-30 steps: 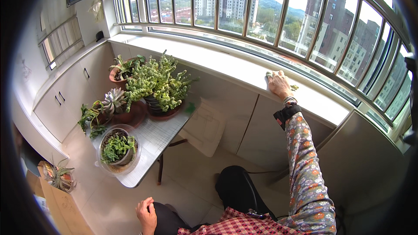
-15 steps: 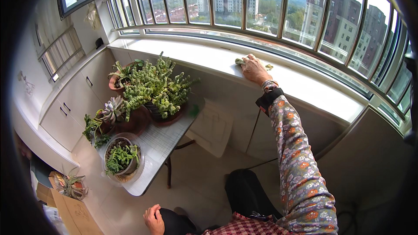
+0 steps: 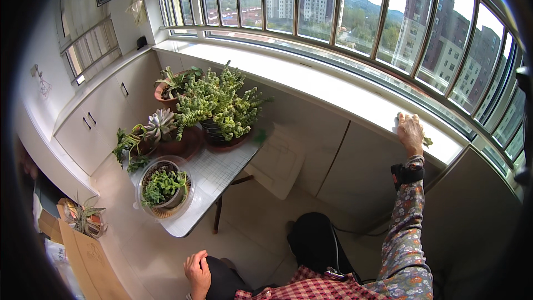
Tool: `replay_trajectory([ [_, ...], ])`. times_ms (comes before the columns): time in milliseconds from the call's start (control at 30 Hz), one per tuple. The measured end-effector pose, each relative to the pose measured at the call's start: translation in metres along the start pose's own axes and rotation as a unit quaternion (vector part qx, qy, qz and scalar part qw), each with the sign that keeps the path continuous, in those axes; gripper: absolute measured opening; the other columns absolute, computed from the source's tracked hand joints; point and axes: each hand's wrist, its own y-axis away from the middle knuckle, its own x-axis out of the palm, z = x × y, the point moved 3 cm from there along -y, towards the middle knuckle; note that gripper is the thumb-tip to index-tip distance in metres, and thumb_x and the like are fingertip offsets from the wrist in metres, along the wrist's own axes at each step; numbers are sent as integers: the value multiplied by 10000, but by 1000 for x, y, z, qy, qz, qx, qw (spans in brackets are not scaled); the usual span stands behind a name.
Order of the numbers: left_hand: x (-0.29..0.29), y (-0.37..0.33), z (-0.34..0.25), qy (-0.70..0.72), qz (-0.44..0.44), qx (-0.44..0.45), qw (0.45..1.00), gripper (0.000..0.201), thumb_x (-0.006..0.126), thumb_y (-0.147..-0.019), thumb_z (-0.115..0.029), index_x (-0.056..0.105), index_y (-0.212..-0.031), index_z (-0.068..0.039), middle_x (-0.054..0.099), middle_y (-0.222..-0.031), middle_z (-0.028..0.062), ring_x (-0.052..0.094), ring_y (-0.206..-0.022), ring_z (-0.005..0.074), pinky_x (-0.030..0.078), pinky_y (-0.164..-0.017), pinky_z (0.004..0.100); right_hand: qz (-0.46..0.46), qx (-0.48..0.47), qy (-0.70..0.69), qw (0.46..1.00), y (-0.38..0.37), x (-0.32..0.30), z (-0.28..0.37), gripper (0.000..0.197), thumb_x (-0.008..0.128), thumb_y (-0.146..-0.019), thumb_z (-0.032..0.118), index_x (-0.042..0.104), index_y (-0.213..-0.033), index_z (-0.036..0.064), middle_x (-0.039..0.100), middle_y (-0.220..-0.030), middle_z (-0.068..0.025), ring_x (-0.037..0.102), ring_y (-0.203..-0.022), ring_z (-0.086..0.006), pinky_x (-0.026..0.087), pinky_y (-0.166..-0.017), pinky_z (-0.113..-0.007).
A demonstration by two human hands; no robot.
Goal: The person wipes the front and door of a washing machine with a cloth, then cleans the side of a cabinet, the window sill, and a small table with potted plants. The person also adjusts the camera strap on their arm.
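My right hand (image 3: 410, 134) presses a crumpled cloth (image 3: 427, 141) onto the white windowsill (image 3: 311, 85), close to its right end. Only bits of the cloth stick out beside the fingers, and the palm hides the rest. The right arm is stretched forward in a flowered sleeve (image 3: 402, 228), with a black band (image 3: 408, 173) at the wrist. Low in the view, my left hand (image 3: 197, 271) rests by my dark-trousered leg. Its fingers are loosely bent, and I see nothing in them.
Left of me, a small table (image 3: 222, 180) bears several potted succulents, including a bushy one (image 3: 219, 103) and one in a clear tub (image 3: 164, 186). Metal bars (image 3: 336, 5) run along the window. A pale board (image 3: 283, 161) leans below the sill. A cardboard box (image 3: 89, 255) stands lower left.
My right hand has slid the cloth rightward along the sill, towards its near right end. The whole view has shifted a little. My left hand stays by my leg.
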Motion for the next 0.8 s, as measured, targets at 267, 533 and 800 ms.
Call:
replay_trajectory([
  [267,2,-10,-10,-14,-2,7,1000,163,590,-874,-47,661,-1020,-71,696,-926,37,618,-889,253,430,-827,389,32,-177,-119,976,-36,44,197,498,375,-1027,397,625,-1232,18,486,-1372,-302,493,-1247,-450,368,-1050,-518],
  [533,5,-14,-11,-30,7,7,1000,157,587,-879,-54,665,-1014,-71,695,-923,38,618,-889,251,432,-823,382,69,-288,-187,937,-46,64,294,423,485,-979,347,626,-1248,53,510,-1387,-228,520,-1232,-402,398,-1050,-463],
  [800,10,-6,3,-20,-4,15,1000,162,577,-887,-66,667,-1020,-74,696,-926,41,616,-882,254,432,-814,384,-81,-216,-136,964,23,16,145,356,546,-962,267,645,-1244,73,541,-1373,-199,540,-1224,-381,426,-1034,-447],
])
